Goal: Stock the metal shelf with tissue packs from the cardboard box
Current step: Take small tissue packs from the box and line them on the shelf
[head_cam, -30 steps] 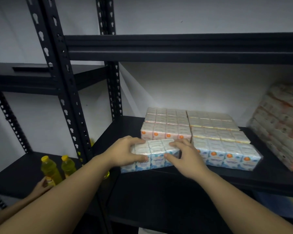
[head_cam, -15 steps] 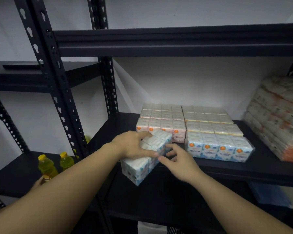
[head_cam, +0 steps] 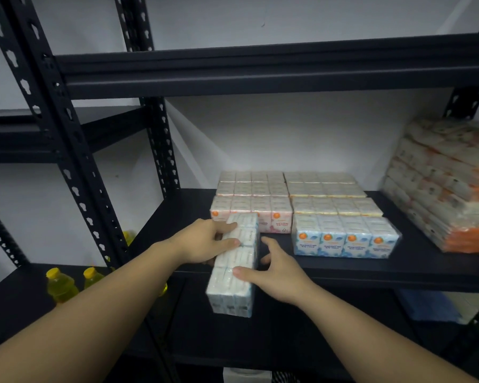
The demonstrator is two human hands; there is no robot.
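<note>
A blue-and-white tissue pack is turned lengthwise, its far end over the front edge of the black metal shelf and its near end hanging out toward me. My left hand grips its left side near the far end. My right hand touches its right side, thumb on top, fingers spread. Behind it lie pink tissue packs, cream packs and a blue pack, all flat on the shelf. The cardboard box is not in view.
A tall stack of orange-edged tissue bundles fills the shelf's right end. Black perforated uprights stand left of my arms. Yellow bottles sit on the lower left shelf. An upper shelf beam runs overhead.
The blue-and-white pack was lying crosswise at the shelf's front edge; both hands have swung it round to point lengthwise, with its near end now off the shelf.
</note>
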